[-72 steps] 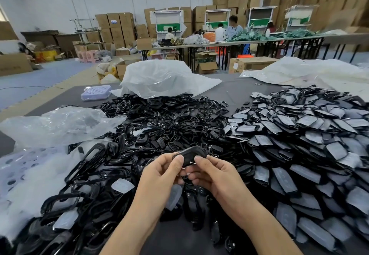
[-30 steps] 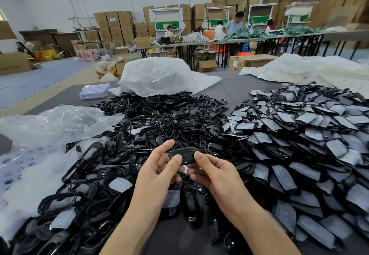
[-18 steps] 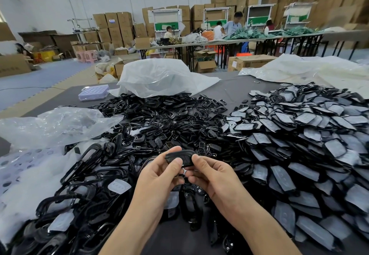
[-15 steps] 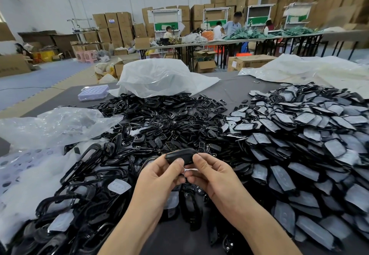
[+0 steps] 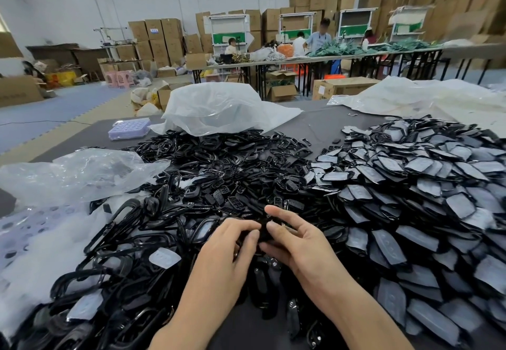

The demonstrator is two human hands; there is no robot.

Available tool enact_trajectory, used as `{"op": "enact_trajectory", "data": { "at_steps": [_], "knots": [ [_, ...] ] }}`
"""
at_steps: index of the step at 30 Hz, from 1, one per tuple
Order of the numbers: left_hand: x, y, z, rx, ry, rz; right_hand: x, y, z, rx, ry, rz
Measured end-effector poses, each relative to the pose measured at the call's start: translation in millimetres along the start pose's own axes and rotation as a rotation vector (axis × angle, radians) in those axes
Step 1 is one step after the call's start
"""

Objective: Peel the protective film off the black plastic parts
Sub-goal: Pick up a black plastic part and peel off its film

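Observation:
My left hand [image 5: 232, 242] and my right hand [image 5: 298, 240] meet low over the table, fingertips together. They pinch a small black plastic part [image 5: 263, 230] that is mostly hidden between the fingers. Whether film is still on it cannot be seen. To the right lies a big pile of black parts with greyish film [image 5: 410, 199]. Straight ahead lies a heap of bare glossy black parts [image 5: 232, 163]. On the left are larger black frames [image 5: 123, 242] with loose film pieces [image 5: 164, 258] among them.
Crumpled clear plastic bags [image 5: 82, 174] lie at the left, and white bags [image 5: 219, 108] sit at the table's far side. A small lilac tray [image 5: 129, 128] sits far left. The dark tabletop [image 5: 320, 122] shows between the piles. People work at tables in the background.
Both hands have dropped lower toward the pile with the black part. It was held up at the fingertips in plain sight and is now mostly covered by my fingers.

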State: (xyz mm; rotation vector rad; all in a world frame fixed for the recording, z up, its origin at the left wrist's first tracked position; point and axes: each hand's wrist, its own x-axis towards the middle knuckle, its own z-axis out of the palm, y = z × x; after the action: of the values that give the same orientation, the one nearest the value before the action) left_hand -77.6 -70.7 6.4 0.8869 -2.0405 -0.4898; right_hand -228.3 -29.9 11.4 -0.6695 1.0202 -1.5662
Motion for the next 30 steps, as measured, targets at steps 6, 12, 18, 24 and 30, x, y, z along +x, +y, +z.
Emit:
{"op": "enact_trajectory", "data": {
  "at_steps": [6, 12, 18, 24, 30],
  "knots": [
    [1, -6, -2, 0.163, -0.05, 0.085, 1, 0, 0, -0.088, -0.034, 0.059],
    [2, -8, 0, 0.338, 0.025, 0.229, 1, 1, -1, -0.113, -0.045, 0.053],
    [2, 5, -5, -0.213, 0.182, -0.182, 0, -2, -3, -0.075, 0.056, -0.03],
    [7, 9, 2, -0.54, 0.198, -0.372, -1, 2, 5, -0.033, 0.028, -0.042],
    [7, 7, 6, -0.858, 0.197, -0.492, -1, 3, 9, 0.026, -0.092, -0.068]
  ]
}}
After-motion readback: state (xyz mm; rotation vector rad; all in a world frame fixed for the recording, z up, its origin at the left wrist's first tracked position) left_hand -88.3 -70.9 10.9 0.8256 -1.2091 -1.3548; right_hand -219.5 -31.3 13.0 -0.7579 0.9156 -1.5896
